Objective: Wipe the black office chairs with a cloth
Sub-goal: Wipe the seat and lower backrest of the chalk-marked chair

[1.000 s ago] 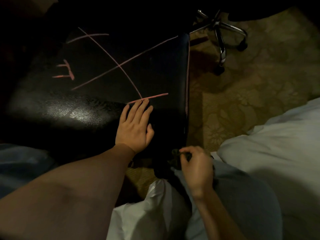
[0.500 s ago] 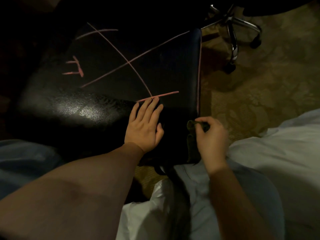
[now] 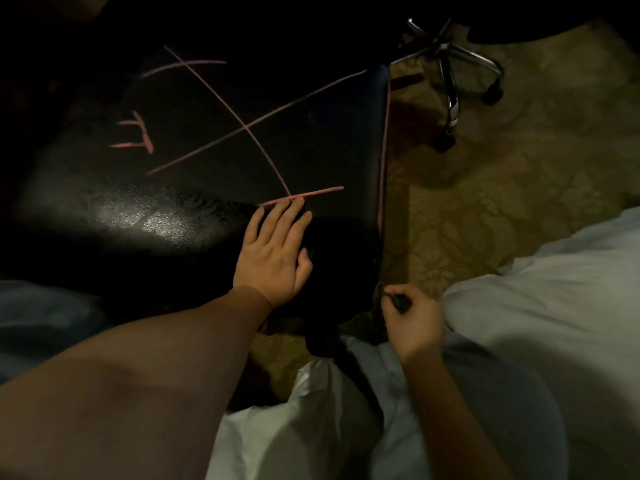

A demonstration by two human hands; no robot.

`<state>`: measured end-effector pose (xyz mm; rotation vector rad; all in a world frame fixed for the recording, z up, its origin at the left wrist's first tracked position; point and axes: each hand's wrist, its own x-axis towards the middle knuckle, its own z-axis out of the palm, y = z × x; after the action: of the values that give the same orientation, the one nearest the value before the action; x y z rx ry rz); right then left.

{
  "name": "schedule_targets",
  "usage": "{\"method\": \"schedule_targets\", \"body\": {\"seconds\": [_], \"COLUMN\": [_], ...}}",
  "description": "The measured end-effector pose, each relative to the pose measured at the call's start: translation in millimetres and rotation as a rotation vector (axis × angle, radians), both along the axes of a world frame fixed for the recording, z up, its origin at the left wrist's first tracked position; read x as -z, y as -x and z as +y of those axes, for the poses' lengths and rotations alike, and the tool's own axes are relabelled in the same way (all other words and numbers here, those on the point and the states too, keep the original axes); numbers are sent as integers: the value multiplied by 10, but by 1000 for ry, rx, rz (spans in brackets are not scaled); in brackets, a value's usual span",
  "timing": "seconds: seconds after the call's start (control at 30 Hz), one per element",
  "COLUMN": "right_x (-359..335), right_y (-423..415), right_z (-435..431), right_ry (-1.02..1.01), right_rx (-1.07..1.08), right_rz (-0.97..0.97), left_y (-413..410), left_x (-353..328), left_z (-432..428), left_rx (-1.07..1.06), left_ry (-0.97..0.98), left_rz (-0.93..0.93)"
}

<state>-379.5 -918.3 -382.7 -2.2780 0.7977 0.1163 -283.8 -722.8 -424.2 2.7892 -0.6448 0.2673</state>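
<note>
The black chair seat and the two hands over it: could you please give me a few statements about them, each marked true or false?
1. The left hand lies flat on the black chair seat. True.
2. The right hand is empty. False: it pinches a dark cloth.
3. Pink lines cross on the seat. True.
4. The cloth is spread over the middle of the seat. False: it hangs from the right hand at the seat's near right corner.
5. A chrome chair base stands on the patterned carpet beyond the seat. True.
</note>
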Motion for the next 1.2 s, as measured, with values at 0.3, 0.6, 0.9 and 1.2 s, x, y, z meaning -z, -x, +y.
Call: {"method": "schedule_targets", "body": {"seconds": [0.3,0.6,0.9,1.2], "right_x": [-36,-41,6,127], "right_y": [-397,-907,-91,-13], "right_z": [110,103,712,941], "right_ry": [192,213,345,311], "right_rx": [-157,-64,-394,-740], "right_rz": [-241,-218,-271,-495], "left_y": [-6,-2,-24,20], "left_x": [-18,-56,-147,-368], "left_z": [80,214,745,1128], "left_rx": [39,81,211,140], "left_ry": [-13,-22,-132,-134], "left_rz": [13,7,31,165]}}
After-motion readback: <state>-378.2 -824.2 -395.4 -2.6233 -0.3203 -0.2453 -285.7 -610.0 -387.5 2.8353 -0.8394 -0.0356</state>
